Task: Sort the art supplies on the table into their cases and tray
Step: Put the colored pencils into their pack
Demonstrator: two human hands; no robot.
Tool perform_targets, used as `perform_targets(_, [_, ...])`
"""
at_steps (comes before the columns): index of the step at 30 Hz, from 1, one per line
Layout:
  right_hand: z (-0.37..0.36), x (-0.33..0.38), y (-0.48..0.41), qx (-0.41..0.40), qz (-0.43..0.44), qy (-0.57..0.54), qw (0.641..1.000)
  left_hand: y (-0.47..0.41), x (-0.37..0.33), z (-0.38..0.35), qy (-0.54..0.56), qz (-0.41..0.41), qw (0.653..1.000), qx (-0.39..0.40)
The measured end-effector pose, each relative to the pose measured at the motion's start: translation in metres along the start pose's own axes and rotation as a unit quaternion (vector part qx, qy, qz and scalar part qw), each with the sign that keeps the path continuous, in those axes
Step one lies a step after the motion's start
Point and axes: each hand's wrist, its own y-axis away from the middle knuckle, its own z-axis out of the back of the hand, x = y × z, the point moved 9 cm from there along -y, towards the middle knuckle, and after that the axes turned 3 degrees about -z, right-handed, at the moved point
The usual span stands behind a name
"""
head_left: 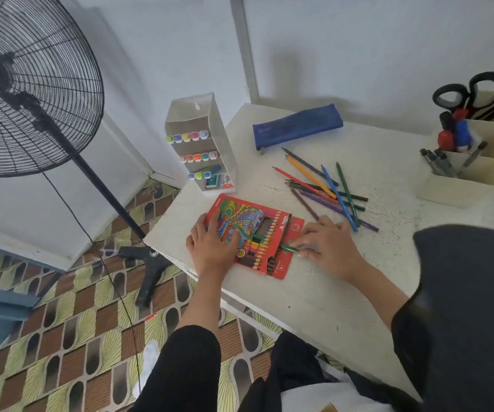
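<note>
A red coloured-pencil box (pixel 251 233) lies flat near the table's front left edge, its flap open to the right. My left hand (pixel 213 245) presses down on the box's left half with spread fingers. My right hand (pixel 326 248) pinches a green pencil (pixel 287 248) whose tip sits in the box's open end. Several loose coloured pencils (pixel 326 190) lie in a heap behind my right hand. A blue zip pouch (pixel 297 126) rests at the back of the table.
A white marker case (pixel 201 144) stands upright at the table's left edge with pastel markers in rows. A cream organiser tray (pixel 471 165) at the right holds pens, markers and black scissors (pixel 468 90). A standing fan (pixel 28 93) is on the floor to the left.
</note>
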Motion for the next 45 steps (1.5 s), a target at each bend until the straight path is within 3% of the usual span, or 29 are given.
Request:
perform_targets(7, [0.004,0.014,-0.001,-0.101,0.008,-0.039,0.994,0.001,-0.001,0.002,0.006,-0.002,1.000,0.000])
perform_targets(16, [0.001,0.021,0.006,-0.135,0.033,0.076,0.987,0.001,-0.001,0.003,0.003,0.003,1.000,0.001])
perform_targets(20, [0.015,0.010,0.009,-0.207,0.056,0.028,0.976,0.001,-0.002,0.002,0.004,0.001,1.000,0.000])
perform_targets(27, [0.069,-0.084,0.001,-0.322,-0.151,-0.058,0.933,0.000,-0.001,0.002,0.004,-0.004,1.000,-0.004])
perform_targets(33, [0.075,-0.133,-0.025,-0.270,-0.275,-0.069,0.920,0.001,-0.002,0.004,0.012,-0.004,1.000,-0.008])
perform_targets(41, [0.075,-0.133,-0.045,-0.203,-0.306,-0.047,0.929,0.002,-0.003,0.005,0.016,-0.004,1.000,-0.006])
perform_targets(45, [0.084,-0.136,-0.037,-0.207,-0.322,-0.102,0.918,0.001,-0.002,0.004,0.012,-0.004,1.000,-0.002])
